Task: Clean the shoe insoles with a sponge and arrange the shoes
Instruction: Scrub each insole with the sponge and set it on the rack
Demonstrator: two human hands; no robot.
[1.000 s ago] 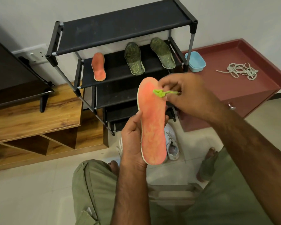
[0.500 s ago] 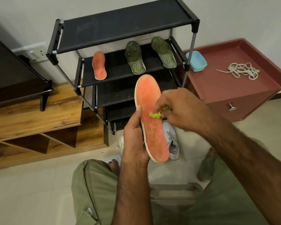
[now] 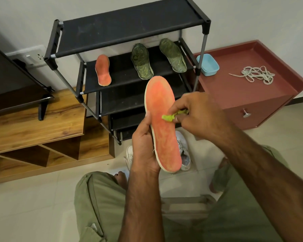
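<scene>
My left hand [image 3: 143, 147] grips an orange insole [image 3: 162, 119] by its left edge and holds it upright in front of me. My right hand [image 3: 199, 116] pinches a small crumpled green sponge [image 3: 170, 117] and presses it against the middle of that insole. A second orange insole [image 3: 103, 70] and two dark green insoles [image 3: 141, 62] [image 3: 172, 55] lie on the second shelf of the black shoe rack [image 3: 129, 28]. White shoes [image 3: 183, 151] stand on the floor below, partly hidden by the insole and my left hand.
A red cabinet [image 3: 248, 95] to the right of the rack carries a light blue tub [image 3: 207, 64] and a loose pile of white laces [image 3: 255, 76]. A wooden TV unit [image 3: 42, 123] with a dark screen stands left. My knees in green trousers fill the foreground.
My right hand has dragged the sponge from the insole's toe down to its middle. The insole has tilted slightly, its toe leaning left.
</scene>
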